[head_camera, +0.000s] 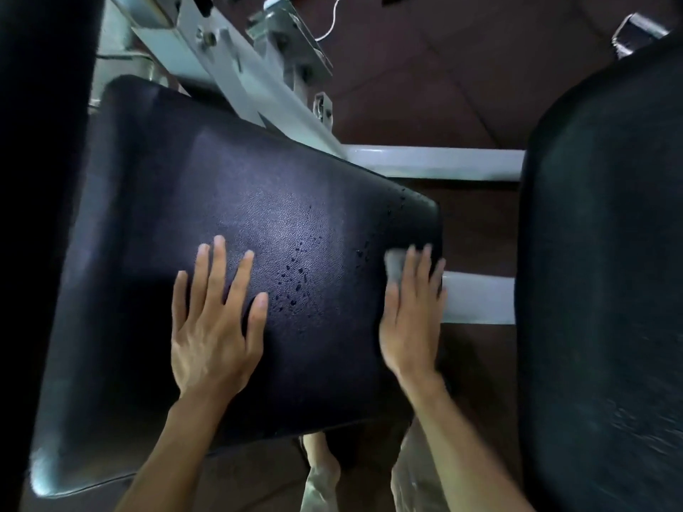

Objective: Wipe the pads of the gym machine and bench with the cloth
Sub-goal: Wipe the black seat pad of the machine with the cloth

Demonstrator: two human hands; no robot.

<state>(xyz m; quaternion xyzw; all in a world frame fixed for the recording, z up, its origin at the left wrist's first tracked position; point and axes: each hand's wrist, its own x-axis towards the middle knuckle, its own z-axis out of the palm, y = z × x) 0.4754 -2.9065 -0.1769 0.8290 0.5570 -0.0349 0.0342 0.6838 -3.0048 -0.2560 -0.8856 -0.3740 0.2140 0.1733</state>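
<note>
Your left hand (214, 319) lies flat on the big black pad (236, 201), palm down, fingers spread wide, nothing under it or in it. It sits on the near-centre part of the pad, w/ the forearm coming up from the bottom edge.

Your right hand (414, 312) is at the pad's right edge, also palm down w/ fingers stretched out and close together. It presses a small pale cloth (394, 266) onto the pad; only a corner of the cloth shows, peeking out past the index finger. Hand and cloth are blurred, so can't tell how much cloth is under the palm.

Between the two hands, dark droplets (297, 279) speckle the pad surface, w/ a few more up near the far right corner. The middle of the pad shows a soft sheen.

A second black pad (606, 253) fills the right side of the view, apart from the first; two white frame bars (436, 162) run between them. More white frame (236, 64) w/ bolts slants above the first pad. A third dark pad (40, 105) edges the left side. The floor (443, 68) is dark brown tile. At the bottom, btw your arms, light trousers (414, 474) and a foot (325, 463) show under the pad edge.
</note>
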